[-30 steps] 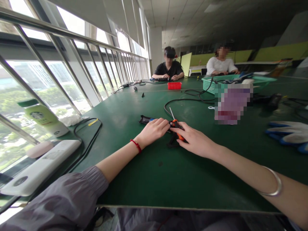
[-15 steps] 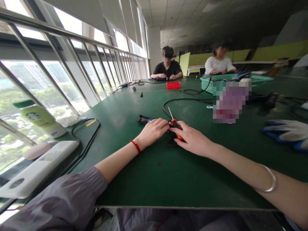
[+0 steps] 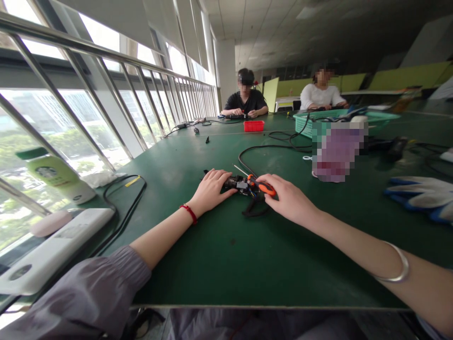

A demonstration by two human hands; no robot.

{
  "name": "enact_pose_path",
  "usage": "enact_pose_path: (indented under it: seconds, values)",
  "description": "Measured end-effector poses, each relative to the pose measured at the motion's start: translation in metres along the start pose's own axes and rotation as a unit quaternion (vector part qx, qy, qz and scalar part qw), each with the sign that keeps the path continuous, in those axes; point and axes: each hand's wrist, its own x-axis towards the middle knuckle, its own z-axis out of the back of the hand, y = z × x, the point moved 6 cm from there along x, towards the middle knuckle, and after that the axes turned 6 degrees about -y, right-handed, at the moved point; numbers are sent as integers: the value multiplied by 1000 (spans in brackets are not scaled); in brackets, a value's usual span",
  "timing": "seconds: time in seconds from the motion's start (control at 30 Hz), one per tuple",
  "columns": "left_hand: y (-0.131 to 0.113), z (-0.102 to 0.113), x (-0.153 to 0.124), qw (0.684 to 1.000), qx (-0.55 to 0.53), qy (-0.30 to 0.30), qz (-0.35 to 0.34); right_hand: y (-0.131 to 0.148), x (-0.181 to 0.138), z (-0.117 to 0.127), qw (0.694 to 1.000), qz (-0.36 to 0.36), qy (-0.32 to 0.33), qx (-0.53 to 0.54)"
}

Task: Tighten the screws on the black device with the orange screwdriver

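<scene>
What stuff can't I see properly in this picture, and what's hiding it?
All in the head view:
Part of the long black device: hidden under the left hand.
Bottom of the mint-green plastic basket: hidden by its front wall and a pixelated patch.
White-and-blue work glove: cut off by the right edge.
Small black piece on the green table: too small to identify.

1. Left sleeve (image 3: 88,288): loose, greyish-lilac, wrinkled cloth, its gathered cuff (image 3: 139,262) ending below the wrist of the left hand (image 3: 211,189).
2. Red bracelet (image 3: 189,213) on the left wrist: narrow, band-like.
3. Silver bangle (image 3: 404,267): smooth, rounded, on the bare forearm behind the right hand (image 3: 288,198).
4. Beyond the tabletop's near edge (image 3: 247,308): dark greyish clothing (image 3: 198,323), shadowed, over the lap.
</scene>
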Motion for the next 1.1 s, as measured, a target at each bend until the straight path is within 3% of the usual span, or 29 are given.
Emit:
enact_pose_path:
  seconds: [0.23,0.37,0.8,1.1]
  values:
    - [0,-1,-1,999,23,18,22,2,2,49,973,15,-199,119]
    - [-2,3,-1,999,39,13,28,10,-4,63,957,44,-254,132]
    - [-7,3,-1,998,32,42,21,12,-8,64,946,65,-282,145]
    - [-6,2,-1,998,22,49,28,9,-5,57,957,48,-253,134]
